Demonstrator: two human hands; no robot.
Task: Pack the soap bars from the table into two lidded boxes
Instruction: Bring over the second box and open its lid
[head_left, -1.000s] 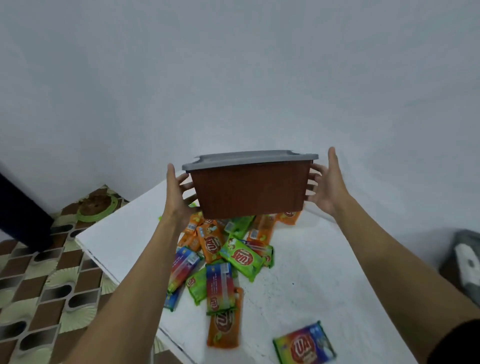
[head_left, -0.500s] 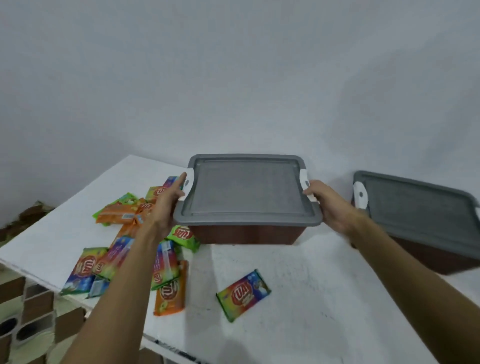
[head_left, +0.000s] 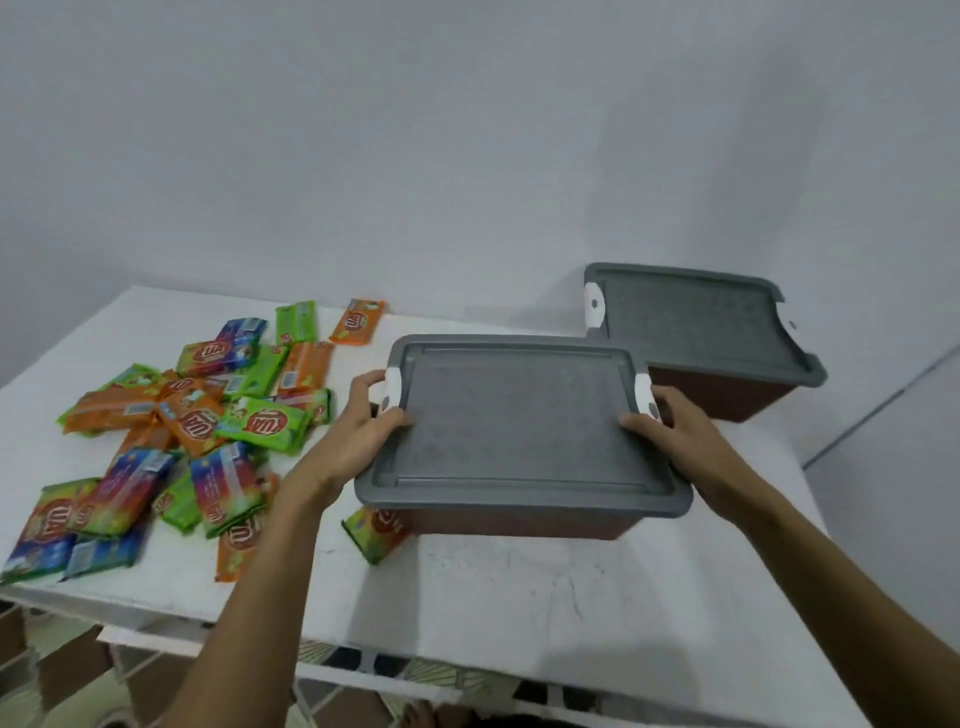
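Gripping now: left grip (head_left: 358, 431) curls round the left end of the near box (head_left: 519, 525), thumb up on its grey lid (head_left: 519, 421) by the white latch (head_left: 392, 387); right grip (head_left: 675, 431) clamps the opposite end the same way.
Centre frame: the near box sits low over the bench (head_left: 519, 597), lid on; whether its full weight is down I cannot tell.
Stray bar: one green soap bar (head_left: 376, 530) pokes out from under the near box's lower-left corner, and it looks pinned there.
Upper right: the far box (head_left: 727, 395) stands on the bench, lid on too, just behind the near box's right corner.
Left of frame: the soap bars (head_left: 208, 415) sprawl in a loose pile of orange, green and rainbow wrappers, all out on the bench.
Progress: barely begun, by my read. Both boxes are lidded, their insides are hidden, and no bar is seen packed.
Left to do: lids off, pile shared between the boxes, lids back on.
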